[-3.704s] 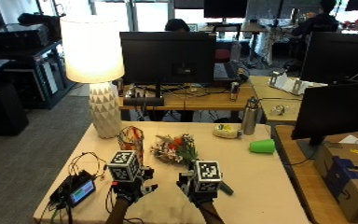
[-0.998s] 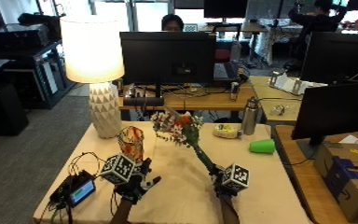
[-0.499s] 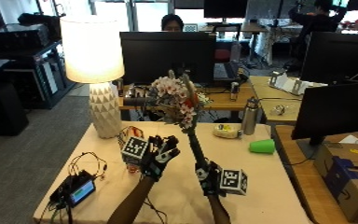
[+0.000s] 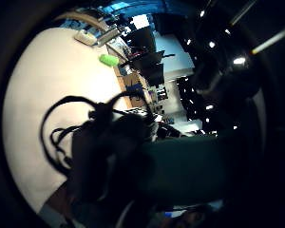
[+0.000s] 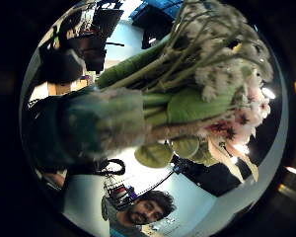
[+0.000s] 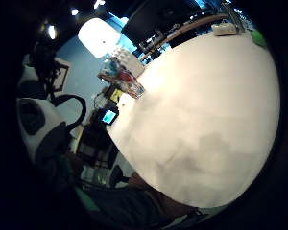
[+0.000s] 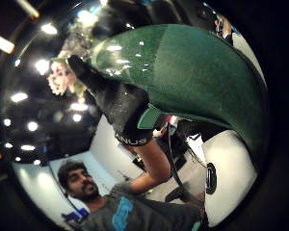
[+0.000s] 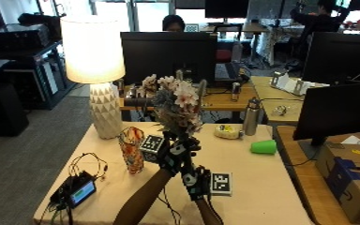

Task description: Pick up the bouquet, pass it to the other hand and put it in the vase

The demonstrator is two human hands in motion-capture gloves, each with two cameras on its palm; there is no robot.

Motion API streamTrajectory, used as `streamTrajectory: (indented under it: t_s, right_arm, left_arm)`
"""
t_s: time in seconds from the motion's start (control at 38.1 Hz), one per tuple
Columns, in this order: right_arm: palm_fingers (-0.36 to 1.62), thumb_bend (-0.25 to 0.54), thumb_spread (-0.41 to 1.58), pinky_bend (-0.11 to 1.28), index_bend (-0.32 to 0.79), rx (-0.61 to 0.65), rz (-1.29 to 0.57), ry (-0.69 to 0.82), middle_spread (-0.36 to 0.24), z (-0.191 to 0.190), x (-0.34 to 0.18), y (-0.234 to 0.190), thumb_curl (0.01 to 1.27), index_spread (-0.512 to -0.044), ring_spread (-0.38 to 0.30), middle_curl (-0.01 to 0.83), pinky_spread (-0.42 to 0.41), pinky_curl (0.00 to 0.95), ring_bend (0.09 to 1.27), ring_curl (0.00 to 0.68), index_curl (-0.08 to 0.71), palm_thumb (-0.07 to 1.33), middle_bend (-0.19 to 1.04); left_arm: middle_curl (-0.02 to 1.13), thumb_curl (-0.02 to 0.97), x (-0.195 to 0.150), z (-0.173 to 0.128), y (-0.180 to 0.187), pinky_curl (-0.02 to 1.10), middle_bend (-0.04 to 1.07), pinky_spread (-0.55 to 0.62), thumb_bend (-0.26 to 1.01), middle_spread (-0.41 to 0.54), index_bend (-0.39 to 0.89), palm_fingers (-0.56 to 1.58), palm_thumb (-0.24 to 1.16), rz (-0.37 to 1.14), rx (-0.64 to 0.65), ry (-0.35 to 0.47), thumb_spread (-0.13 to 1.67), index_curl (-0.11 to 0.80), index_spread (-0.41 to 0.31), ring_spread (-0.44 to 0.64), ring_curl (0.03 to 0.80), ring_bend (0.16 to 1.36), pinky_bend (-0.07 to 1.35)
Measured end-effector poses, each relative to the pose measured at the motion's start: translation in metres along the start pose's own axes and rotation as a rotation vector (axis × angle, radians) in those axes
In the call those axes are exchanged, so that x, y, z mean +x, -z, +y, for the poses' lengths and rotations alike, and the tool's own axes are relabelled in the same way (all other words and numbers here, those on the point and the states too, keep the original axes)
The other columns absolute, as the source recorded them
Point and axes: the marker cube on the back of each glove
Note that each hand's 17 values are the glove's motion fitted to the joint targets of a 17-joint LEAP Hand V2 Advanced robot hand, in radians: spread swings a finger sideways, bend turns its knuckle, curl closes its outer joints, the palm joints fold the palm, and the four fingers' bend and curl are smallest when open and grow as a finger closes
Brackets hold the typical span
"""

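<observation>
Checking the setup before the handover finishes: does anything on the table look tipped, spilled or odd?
Nothing stands out. The vase stands upright on the table, the lamp and green cup sit undisturbed, and the bouquet is held upright above the table by the left hand and right hand.

Bouquet [image 8: 177, 105] stem seemingly hidden behind hands.

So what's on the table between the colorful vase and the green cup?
In the outside view, the person's two hands, left above right, holding the bouquet, stand between the vase and the green cup.
</observation>
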Motion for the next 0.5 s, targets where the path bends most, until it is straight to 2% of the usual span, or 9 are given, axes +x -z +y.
streamTrajectory:
  t_s: [0.08,0.16,0.26,0.42,0.5]
  right_arm:
    - [1.35,-0.033,0.51,0.72,0.18,-0.007,0.001,-0.051,-0.162,0.002,0.002,-0.005,0.72,-0.257,-0.189,0.603,-0.288,0.485,0.98,0.543,0.484,0.97,0.72]
    - [1.36,-0.031,0.51,0.72,0.18,-0.015,0.065,-0.094,-0.162,0.004,0.010,-0.007,0.72,-0.257,-0.188,0.605,-0.295,0.484,0.98,0.541,0.492,0.96,0.72]
    - [1.36,-0.030,0.53,0.71,0.19,-0.027,0.087,-0.126,-0.162,0.003,0.010,-0.012,0.73,-0.257,-0.189,0.608,-0.297,0.482,0.98,0.541,0.501,0.95,0.73]
    - [1.36,-0.030,0.55,0.70,0.18,-0.113,0.091,-0.015,-0.161,-0.004,0.013,-0.015,0.73,-0.253,-0.193,0.610,-0.302,0.473,0.98,0.538,0.512,0.95,0.74]
    - [1.32,-0.033,0.56,0.68,0.16,-0.176,0.128,-0.024,-0.158,-0.006,0.007,-0.011,0.73,-0.256,-0.189,0.603,-0.316,0.465,0.98,0.533,0.505,0.94,0.73]
  left_arm:
    - [0.38,0.436,0.007,0.003,-0.001,0.31,0.26,0.10,0.02,-0.211,0.31,1.00,0.72,-0.053,0.045,0.007,0.90,0.366,-0.211,-0.10,0.271,0.50,0.23]
    - [0.41,0.471,0.009,0.004,0.001,0.34,0.31,-0.09,0.01,-0.268,0.26,1.26,0.76,-0.086,0.096,0.010,0.80,0.370,-0.252,-0.21,0.289,0.50,0.32]
    - [0.46,0.509,0.009,0.000,0.007,0.38,0.40,-0.21,-0.03,-0.305,0.24,1.42,0.76,-0.122,0.153,-0.026,0.66,0.390,-0.285,-0.28,0.343,0.58,0.36]
    - [0.51,0.547,0.016,-0.007,0.018,0.41,0.52,-0.32,-0.03,-0.335,0.25,1.48,0.76,-0.157,0.221,-0.066,0.58,0.424,-0.313,-0.34,0.403,0.69,0.43]
    - [0.53,0.568,0.029,-0.011,0.024,0.43,0.57,-0.35,-0.03,-0.346,0.25,1.47,0.78,-0.157,0.224,-0.071,0.56,0.438,-0.316,-0.35,0.426,0.73,0.47]
